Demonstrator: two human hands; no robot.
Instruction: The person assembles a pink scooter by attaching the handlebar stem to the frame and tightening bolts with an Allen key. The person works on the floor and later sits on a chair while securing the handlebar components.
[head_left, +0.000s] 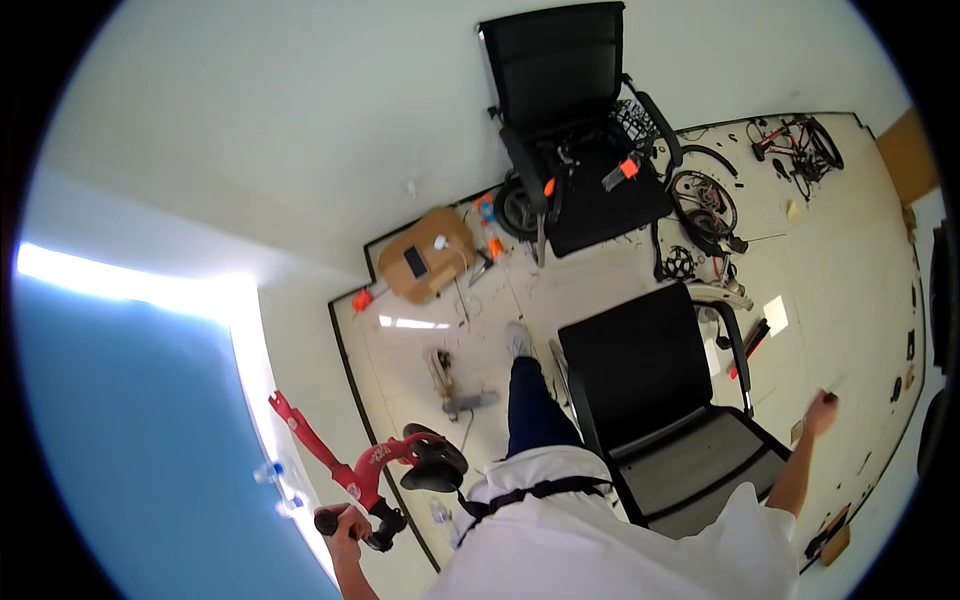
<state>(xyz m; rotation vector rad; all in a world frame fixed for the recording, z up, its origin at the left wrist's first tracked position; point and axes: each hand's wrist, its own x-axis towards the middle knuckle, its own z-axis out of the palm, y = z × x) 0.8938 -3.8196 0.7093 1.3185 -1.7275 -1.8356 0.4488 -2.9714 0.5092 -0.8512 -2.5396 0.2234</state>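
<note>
At the lower left my left hand [345, 527] is closed round a dark, round-ended grip [326, 521]. The grip joins a red metal frame [366, 476], like that of a small bike or scooter, with a black clamp-like part [386, 528] beside my fingers. A black round part [434, 462] sits at the frame's right end. My right hand [822, 412] reaches far out to the right, fingers closed. A small dark end shows at it with a pale blur beyond; I cannot make out what it is.
A black mesh chair [640, 370] stands close on my right; another black chair [610, 205] holds tools on its seat. Bike parts [705, 205] and a bike frame [798, 155] lie on the floor. A brown board [425, 250] carries a phone. A grey-beige metal part [450, 390] lies by my foot.
</note>
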